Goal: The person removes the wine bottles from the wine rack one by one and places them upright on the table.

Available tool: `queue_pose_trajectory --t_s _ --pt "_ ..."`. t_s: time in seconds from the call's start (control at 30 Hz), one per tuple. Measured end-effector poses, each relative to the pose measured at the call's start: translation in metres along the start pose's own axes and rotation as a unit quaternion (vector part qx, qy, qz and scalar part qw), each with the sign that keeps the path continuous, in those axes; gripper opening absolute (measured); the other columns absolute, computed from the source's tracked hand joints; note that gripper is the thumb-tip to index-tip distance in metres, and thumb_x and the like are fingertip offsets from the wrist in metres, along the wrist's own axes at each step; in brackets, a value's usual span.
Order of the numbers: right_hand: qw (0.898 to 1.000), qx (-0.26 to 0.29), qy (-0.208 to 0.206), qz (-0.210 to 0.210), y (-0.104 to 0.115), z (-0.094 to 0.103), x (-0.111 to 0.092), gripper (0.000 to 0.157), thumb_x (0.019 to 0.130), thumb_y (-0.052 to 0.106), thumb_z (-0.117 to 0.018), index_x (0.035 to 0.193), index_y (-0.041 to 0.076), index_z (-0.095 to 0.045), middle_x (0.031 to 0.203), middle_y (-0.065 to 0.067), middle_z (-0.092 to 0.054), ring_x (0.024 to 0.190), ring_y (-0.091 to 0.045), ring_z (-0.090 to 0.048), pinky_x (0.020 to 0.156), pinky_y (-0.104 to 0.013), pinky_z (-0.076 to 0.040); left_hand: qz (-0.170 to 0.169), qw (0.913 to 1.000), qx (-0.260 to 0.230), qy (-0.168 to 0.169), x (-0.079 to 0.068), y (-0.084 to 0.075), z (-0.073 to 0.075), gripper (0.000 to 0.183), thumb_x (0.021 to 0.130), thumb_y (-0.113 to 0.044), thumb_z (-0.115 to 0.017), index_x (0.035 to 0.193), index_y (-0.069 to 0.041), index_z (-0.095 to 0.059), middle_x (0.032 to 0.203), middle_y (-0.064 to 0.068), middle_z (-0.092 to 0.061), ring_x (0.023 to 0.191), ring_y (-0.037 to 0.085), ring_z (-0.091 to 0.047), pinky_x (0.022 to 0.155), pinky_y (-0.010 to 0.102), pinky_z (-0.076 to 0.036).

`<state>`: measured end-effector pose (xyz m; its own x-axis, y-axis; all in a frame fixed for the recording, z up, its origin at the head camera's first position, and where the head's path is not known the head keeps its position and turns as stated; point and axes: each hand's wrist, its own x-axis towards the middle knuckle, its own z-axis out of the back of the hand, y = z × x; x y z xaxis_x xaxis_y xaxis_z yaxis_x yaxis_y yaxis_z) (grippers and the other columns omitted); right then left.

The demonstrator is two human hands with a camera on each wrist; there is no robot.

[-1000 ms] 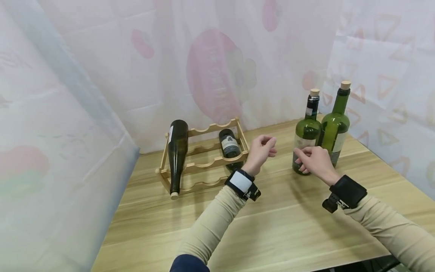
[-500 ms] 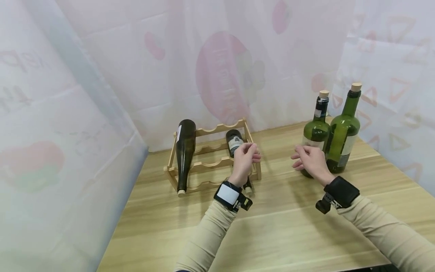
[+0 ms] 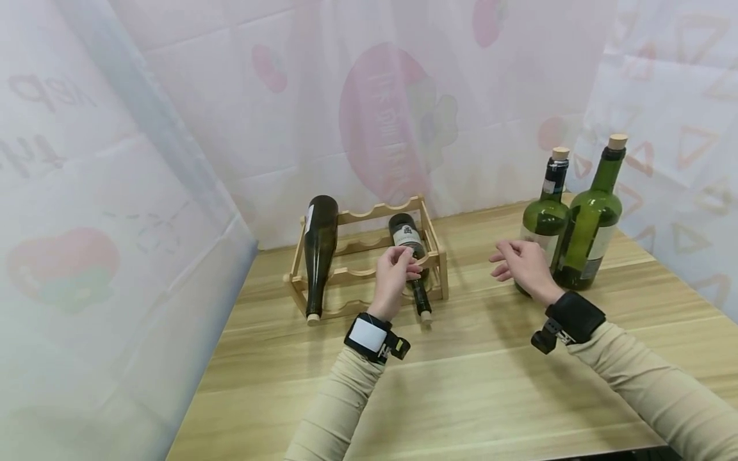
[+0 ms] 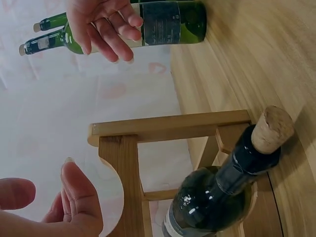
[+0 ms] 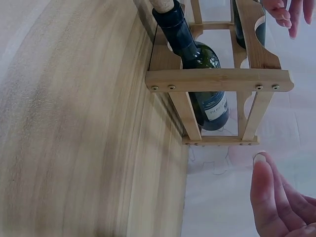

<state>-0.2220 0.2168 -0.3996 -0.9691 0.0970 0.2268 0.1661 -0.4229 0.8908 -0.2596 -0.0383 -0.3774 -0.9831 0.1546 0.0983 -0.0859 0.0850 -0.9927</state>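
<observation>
A wooden wine rack (image 3: 353,274) stands on the table. On its upper tier, at the left, lies a dark wine bottle (image 3: 320,246), its corked neck toward me. A labelled wine bottle (image 3: 407,232) lies lower at the right end, its cork (image 4: 272,129) sticking out past the front. My left hand (image 3: 394,278) hovers in front of the rack, fingers loosely bent and holding nothing, overlapping that lower bottle. My right hand (image 3: 527,269), also holding nothing, is just left of two upright green wine bottles, one nearer (image 3: 544,221) and one behind (image 3: 596,214).
The wooden tabletop (image 3: 461,390) runs up to a pale printed curtain (image 3: 300,128) at the back. More curtain (image 3: 115,307) closes off the left side, and another printed sheet (image 3: 680,166) hangs at the right.
My left hand has moved left, from beside the rack's right end to in front of it. My right hand has shifted slightly left of the upright bottles. The head view has turned slightly left.
</observation>
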Motion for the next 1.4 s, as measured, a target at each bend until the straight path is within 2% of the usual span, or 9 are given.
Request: queue_pose_trajectory --t_s 0.27,0.53,0.7,0.9,1.1,1.23,1.4 --pt "1.000 0.005 0.001 0.002 0.005 -0.005 0.003 0.051 0.104 0.035 -0.038 0.124 -0.007 -0.057 0.108 -0.035 -0.065 0.071 -0.026 -0.071 0.064 -0.035 -0.060 0.007 0.9999 -0.002 -0.008 -0.002 0.003 0.011 0.030 0.101 -0.017 -0.050 0.120 0.005 -0.055 0.098 0.018 -0.060 0.073 0.012 -0.063 0.067 0.022 -0.056" --pt "1.000 0.012 0.009 -0.002 0.006 -0.011 0.005 0.053 0.104 0.037 -0.039 0.129 -0.008 -0.053 0.109 -0.036 -0.064 0.072 -0.029 -0.071 0.063 -0.034 -0.060 0.010 0.9999 -0.001 -0.013 -0.004 0.004 0.020 0.032 0.101 -0.018 -0.050 0.122 0.006 -0.055 0.098 0.017 -0.061 0.072 0.011 -0.062 0.072 0.028 -0.058" --pt "1.000 0.016 0.015 -0.007 0.009 -0.014 0.007 0.053 0.104 0.036 -0.040 0.129 -0.009 -0.053 0.110 -0.036 -0.064 0.070 -0.024 -0.071 0.063 -0.034 -0.060 0.007 0.9999 -0.002 -0.013 -0.005 0.004 0.024 0.029 0.101 -0.018 -0.050 0.120 0.004 -0.056 0.102 0.022 -0.060 0.074 0.014 -0.063 0.072 0.029 -0.058" --pt "1.000 0.017 0.022 -0.006 0.014 -0.017 0.008 0.051 0.104 0.035 -0.041 0.128 -0.008 -0.054 0.110 -0.036 -0.063 0.070 -0.025 -0.072 0.064 -0.036 -0.060 0.006 0.9998 0.000 -0.021 -0.007 0.006 0.032 0.028 0.101 -0.017 -0.051 0.118 0.004 -0.057 0.095 0.015 -0.059 0.078 0.021 -0.064 0.074 0.034 -0.058" --pt "1.000 0.011 0.025 0.001 0.017 -0.021 0.012 0.051 0.103 0.036 -0.042 0.125 -0.007 -0.056 0.106 -0.033 -0.066 0.069 -0.023 -0.072 0.063 -0.035 -0.060 0.012 0.9994 0.005 -0.031 -0.008 0.010 0.040 0.032 0.101 -0.018 -0.049 0.119 0.008 -0.055 0.091 0.013 -0.059 0.073 0.014 -0.062 0.071 0.029 -0.058" --pt "0.999 0.018 0.030 0.003 0.019 -0.024 0.013 0.050 0.103 0.035 -0.042 0.125 -0.007 -0.056 0.103 -0.028 -0.068 0.069 -0.023 -0.072 0.064 -0.035 -0.060 0.016 0.9992 0.005 -0.036 -0.009 0.011 0.045 0.031 0.102 -0.018 -0.049 0.118 0.008 -0.056 0.086 0.005 -0.058 0.073 0.014 -0.062 0.068 0.025 -0.057" --pt "0.998 0.038 0.042 0.000 0.021 -0.028 0.012 0.049 0.103 0.032 -0.043 0.128 -0.009 -0.053 0.100 -0.022 -0.070 0.069 -0.023 -0.071 0.065 -0.036 -0.060 0.029 0.9985 0.011 -0.046 -0.012 0.014 0.052 0.034 0.102 -0.020 -0.048 0.120 0.007 -0.055 0.087 0.004 -0.056 0.074 0.015 -0.062 0.068 0.024 -0.057"
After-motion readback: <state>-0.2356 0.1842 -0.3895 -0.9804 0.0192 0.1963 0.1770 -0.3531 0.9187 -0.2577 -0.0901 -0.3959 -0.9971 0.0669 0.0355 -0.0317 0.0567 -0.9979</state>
